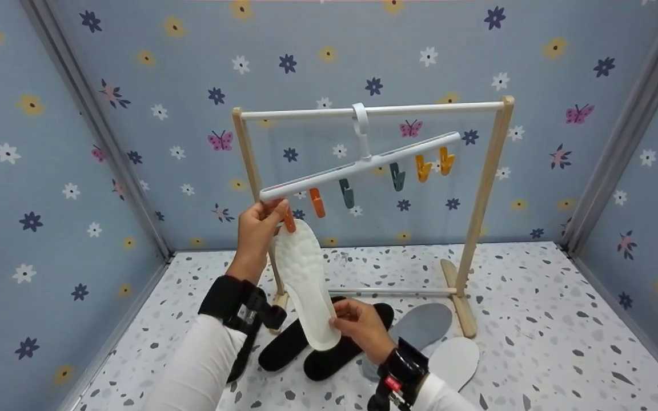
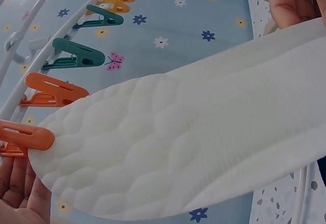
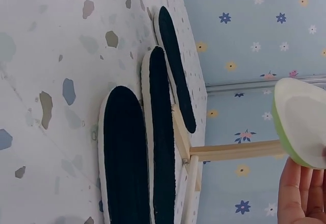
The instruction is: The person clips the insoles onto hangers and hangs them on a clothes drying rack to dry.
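Note:
A white insole (image 1: 305, 274) with a bumpy, padded surface hangs tilted between both hands. My left hand (image 1: 253, 234) pinches the orange clothespin (image 1: 289, 220) at the lowered left end of the white hanger (image 1: 329, 176). In the left wrist view that clothespin (image 2: 30, 135) overlaps the insole's rounded end (image 2: 102, 147), with fingers (image 2: 18, 183) behind; how firmly it bites is hidden. Lower down, my right hand (image 1: 363, 326) grips the insole's narrower end between thumb and fingers. The right wrist view shows this end's green edge (image 3: 285, 137) above the fingers.
The hanger hooks over a wooden rack's white rail (image 1: 432, 108). Another orange clothespin (image 1: 317, 203), green ones (image 1: 346, 194) and yellow ones (image 1: 423, 169) line it. Black insoles (image 1: 286, 345), a grey insole (image 1: 423, 325) and a white insole (image 1: 456, 362) lie on the speckled surface.

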A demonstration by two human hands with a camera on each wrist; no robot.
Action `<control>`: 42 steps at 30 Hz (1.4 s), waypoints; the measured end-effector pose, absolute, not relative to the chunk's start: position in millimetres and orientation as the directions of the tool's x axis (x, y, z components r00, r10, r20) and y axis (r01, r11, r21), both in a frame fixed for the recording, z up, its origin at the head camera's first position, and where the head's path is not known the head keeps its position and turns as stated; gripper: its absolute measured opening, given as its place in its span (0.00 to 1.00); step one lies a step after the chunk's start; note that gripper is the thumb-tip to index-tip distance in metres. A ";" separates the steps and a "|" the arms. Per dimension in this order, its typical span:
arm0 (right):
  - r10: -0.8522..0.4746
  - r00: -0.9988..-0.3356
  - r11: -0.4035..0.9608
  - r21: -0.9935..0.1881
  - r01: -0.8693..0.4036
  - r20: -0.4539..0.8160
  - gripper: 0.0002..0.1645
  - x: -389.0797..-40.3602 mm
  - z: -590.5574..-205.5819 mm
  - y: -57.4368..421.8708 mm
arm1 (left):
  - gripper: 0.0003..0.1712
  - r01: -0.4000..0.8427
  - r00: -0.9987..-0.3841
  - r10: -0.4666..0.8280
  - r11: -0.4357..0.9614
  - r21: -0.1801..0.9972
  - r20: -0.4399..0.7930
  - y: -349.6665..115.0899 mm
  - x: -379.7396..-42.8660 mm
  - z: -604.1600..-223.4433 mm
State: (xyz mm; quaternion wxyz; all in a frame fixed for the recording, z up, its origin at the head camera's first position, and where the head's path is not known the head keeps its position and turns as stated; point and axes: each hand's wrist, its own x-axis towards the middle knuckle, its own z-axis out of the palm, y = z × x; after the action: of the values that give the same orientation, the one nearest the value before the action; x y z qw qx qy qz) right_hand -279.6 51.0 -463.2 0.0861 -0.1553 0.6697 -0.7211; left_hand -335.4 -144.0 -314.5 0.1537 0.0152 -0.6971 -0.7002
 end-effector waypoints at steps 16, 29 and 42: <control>-0.309 -0.949 -0.040 -0.997 -0.062 0.071 0.16 -280.6 -472.5 56.8 | 0.22 0.199 -0.948 -0.248 0.029 0.980 0.200 -143.6 -334.9 -319.3; -0.300 -0.950 -0.061 -0.995 -0.073 0.088 0.18 -283.7 -478.7 63.3 | 0.21 0.198 -0.954 -0.223 0.030 0.980 0.199 -143.0 -335.2 -317.6; -0.294 -0.953 -0.055 -0.997 -0.063 0.076 0.19 -280.2 -481.2 71.2 | 0.18 0.227 -0.945 -0.237 0.024 0.974 0.226 -140.0 -336.4 -319.5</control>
State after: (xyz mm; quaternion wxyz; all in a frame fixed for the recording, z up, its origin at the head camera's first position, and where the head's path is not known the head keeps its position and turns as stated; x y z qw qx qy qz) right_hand -280.2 71.2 -481.2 0.0810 -0.1306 0.6827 -0.7143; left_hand -336.4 -140.0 -319.5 0.1661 0.0039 -0.6959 -0.6987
